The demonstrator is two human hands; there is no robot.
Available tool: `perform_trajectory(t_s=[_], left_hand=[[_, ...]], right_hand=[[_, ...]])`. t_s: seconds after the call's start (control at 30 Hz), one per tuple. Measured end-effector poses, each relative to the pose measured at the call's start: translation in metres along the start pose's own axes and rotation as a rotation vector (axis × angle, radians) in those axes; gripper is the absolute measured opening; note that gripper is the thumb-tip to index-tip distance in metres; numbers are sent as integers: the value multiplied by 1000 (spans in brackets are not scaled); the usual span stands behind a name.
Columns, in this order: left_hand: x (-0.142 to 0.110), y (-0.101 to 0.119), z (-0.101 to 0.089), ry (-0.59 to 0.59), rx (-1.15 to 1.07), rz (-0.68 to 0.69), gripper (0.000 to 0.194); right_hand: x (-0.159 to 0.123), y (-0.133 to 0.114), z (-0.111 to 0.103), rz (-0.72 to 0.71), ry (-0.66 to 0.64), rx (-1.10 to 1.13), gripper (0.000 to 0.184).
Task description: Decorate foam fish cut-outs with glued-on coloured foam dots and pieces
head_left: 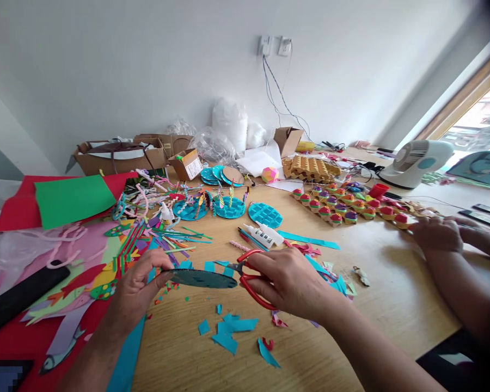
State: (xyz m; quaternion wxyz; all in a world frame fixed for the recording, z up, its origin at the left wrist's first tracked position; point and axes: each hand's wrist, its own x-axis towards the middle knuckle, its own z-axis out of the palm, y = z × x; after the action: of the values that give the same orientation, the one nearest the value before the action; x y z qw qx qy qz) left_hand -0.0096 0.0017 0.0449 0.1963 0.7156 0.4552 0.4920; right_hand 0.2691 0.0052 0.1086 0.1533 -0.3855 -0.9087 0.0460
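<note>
My left hand (141, 286) pinches the left edge of a round disc (204, 279), which is tilted so that I see it nearly edge-on. Blue paper tabs stick up along its far rim. My right hand (283, 277) grips red-handled scissors (256, 280), their blades at the disc's right edge. Whether the blades touch paper I cannot make out. Below the disc, blue paper scraps (232, 326) lie on the wooden table (179, 354). Behind my hands are white glue bottles (265, 235) and a blue disc with a woven-looking top (265, 215).
Egg-carton pieces with painted cups (338, 204) stand at right, near another person's hand (436, 234). A white fan (420, 158) is behind them. Coloured paper, pipe cleaners and fish cut-outs (77, 283) cover the left side. Cardboard boxes (120, 158) line the wall.
</note>
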Motion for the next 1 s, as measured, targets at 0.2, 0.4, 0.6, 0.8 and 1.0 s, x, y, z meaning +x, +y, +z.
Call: perform_trajectory(t_s=[0.2, 0.4, 0.6, 0.8, 1.0], left_hand=[[-1, -1, -18, 111, 101, -25, 5], [-4, 2, -25, 120, 136, -31, 8], [-4, 0, -24, 100, 170, 73, 11], [-4, -1, -19, 66, 202, 148, 13], [0, 8, -11, 81, 259, 242, 10]], right_hand=[[-10, 10, 12, 213, -133, -89, 24], [-13, 19, 50, 384, -318, -233, 25], [-8, 22, 75, 424, -457, -248, 24], [-8, 22, 81, 437, -510, -222, 23], [-8, 23, 82, 444, -541, -194, 23]])
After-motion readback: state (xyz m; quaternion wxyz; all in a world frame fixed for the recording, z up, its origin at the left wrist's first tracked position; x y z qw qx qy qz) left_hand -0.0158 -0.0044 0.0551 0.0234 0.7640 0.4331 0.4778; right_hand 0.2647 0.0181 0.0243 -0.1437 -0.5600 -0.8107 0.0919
